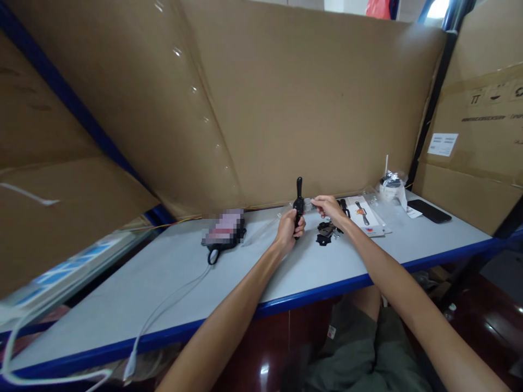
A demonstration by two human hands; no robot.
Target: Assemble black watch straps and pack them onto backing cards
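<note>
My left hand (291,227) is wrapped round a black tool with a long handle (299,188), held upright above the table. To its right, my right hand (327,207) pinches the edge of a clear plastic piece (309,205), which lies close beside the tool. Below my right hand, several small black and metal parts (324,234) lie in a loose pile. A white printed leaflet or box (362,215) with a picture of a black-handled tool rests right of my right wrist.
A device with a blurred screen (224,228) and cable sits left on the table (183,305). At the right are a wrapped cup (390,188) and a black phone (430,211). Cardboard walls (306,98) enclose the back and sides. A power strip (69,269) lies far left.
</note>
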